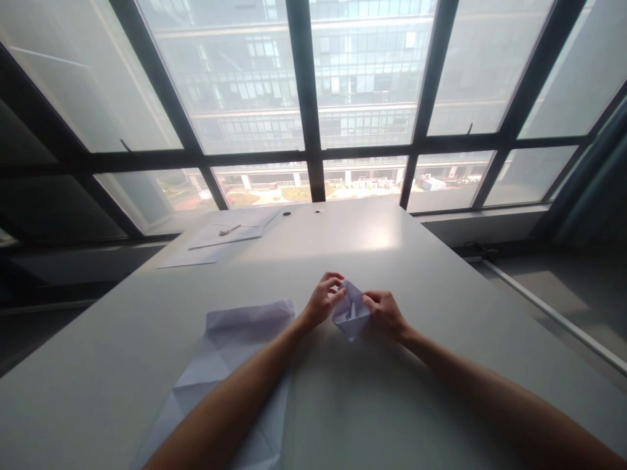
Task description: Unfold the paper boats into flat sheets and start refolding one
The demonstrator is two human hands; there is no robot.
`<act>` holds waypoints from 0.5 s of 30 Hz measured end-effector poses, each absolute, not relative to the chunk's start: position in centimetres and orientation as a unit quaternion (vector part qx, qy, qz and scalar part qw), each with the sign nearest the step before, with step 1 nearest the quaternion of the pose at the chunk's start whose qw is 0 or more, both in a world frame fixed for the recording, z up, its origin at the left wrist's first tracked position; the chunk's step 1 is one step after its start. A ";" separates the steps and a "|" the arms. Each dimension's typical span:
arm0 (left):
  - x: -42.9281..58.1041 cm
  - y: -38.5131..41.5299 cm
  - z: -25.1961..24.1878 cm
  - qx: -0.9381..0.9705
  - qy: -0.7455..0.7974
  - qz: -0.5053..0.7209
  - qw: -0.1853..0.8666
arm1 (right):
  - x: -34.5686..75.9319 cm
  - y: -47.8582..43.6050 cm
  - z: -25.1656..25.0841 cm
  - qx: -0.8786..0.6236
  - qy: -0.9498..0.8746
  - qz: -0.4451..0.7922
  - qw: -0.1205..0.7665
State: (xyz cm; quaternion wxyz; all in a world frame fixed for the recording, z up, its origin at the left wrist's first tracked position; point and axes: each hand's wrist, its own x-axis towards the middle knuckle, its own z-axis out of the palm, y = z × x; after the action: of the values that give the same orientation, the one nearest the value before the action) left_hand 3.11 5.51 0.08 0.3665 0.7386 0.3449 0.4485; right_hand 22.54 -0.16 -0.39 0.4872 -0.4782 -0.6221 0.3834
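A small folded white paper piece [352,311], with an opened hollow and a point at its lower end, is held between my two hands just above the table. My left hand [323,301] grips its upper left edge with curled fingers. On the other side, my right hand [386,313] pinches the right corner between thumb and fingers. Beneath my left forearm lies a large creased sheet of white paper [235,346], its fold lines showing. My forearm hides part of that sheet.
The white table [470,365] stretches toward large windows [367,78] with dark frames. At its far left lie several flat paper sheets [206,251] with a small white pen-like object [230,230] on top. A dark round hole [287,213] sits near the far edge.
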 end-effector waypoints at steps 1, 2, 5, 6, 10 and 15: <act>2.9 5.7 0.2 0.707 0.353 0.453 0.412 | 22.7 0.0 -0.5 -0.483 -0.614 0.385 0.492; 2.7 6.0 0.2 0.667 0.364 0.459 0.461 | 22.8 0.1 -0.6 -0.487 -0.604 0.388 0.497; 2.2 6.7 0.2 0.555 0.398 0.477 0.553 | 23.1 0.5 -0.6 -0.499 -0.570 0.396 0.519; 2.1 6.9 0.0 0.536 0.406 0.483 0.560 | 23.2 0.5 -0.6 -0.499 -0.560 0.398 0.527; 2.2 7.5 -0.8 0.519 0.429 0.499 0.546 | 23.4 0.7 -0.5 -0.491 -0.533 0.382 0.573; 2.6 7.4 -1.3 0.532 0.444 0.492 0.526 | 23.7 1.2 -1.0 -0.507 -0.527 0.345 0.588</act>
State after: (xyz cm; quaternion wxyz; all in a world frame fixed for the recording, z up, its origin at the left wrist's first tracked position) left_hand 2.62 7.35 -1.27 0.5263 0.5319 0.4445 0.4924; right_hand 23.70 1.19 -1.01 0.5885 -0.5065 -0.5272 0.3453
